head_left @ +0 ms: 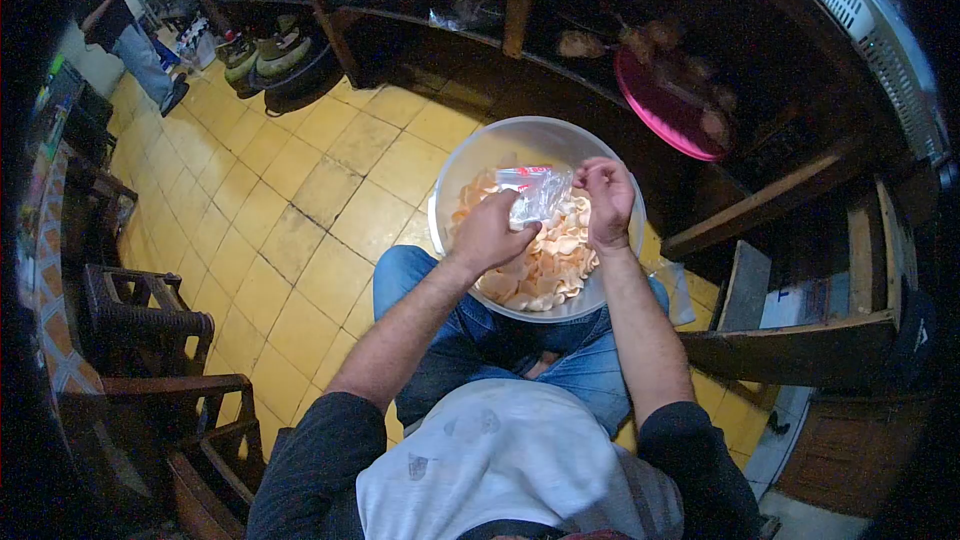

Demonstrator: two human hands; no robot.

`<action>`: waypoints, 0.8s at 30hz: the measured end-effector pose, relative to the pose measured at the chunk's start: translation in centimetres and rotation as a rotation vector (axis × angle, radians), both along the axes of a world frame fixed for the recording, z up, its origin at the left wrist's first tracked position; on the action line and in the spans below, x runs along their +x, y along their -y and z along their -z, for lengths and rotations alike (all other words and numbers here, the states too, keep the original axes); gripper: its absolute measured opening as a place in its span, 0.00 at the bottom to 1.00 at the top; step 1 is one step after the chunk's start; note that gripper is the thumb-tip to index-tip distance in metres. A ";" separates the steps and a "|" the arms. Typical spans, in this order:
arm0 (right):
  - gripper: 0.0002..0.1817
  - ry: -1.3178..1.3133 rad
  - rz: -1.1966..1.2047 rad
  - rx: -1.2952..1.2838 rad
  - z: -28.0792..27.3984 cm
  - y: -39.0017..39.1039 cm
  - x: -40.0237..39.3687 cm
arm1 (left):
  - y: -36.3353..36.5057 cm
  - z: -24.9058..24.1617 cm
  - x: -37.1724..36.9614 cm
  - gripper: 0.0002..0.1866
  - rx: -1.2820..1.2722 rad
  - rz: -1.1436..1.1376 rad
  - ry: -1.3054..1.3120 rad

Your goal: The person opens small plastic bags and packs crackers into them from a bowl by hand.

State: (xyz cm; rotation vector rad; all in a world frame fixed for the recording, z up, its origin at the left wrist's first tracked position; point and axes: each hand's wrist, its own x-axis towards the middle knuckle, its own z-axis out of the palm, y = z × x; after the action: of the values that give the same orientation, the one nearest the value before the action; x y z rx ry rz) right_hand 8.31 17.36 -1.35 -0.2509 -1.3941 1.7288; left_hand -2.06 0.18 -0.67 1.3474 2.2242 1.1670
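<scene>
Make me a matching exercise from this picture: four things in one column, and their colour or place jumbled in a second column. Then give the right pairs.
Things:
1. plastic bag
2. bowl
3. tray
4. floor tiles

Descriptions:
A. pink, on the dark shelf
B. yellow
C. clear, held between the left hand and right hand
D. translucent, on the lap, full of pale crackers

Pairs: 1-C, 2-D, 3-A, 4-B

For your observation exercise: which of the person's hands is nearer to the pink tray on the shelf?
Right. The right hand holds the plastic bag on the side towards the pink tray; the left hand is farther away across the bowl.
</scene>
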 end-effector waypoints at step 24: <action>0.08 0.291 -0.077 0.349 -1.1 2.4 -0.9 | -0.6 2.2 -0.8 0.23 -0.054 0.188 0.306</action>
State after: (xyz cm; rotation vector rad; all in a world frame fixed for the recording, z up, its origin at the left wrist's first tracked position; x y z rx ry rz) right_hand 7.40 15.00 -0.27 -0.2643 -1.9125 1.5178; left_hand -2.85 0.82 -2.91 1.2321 1.8599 1.1494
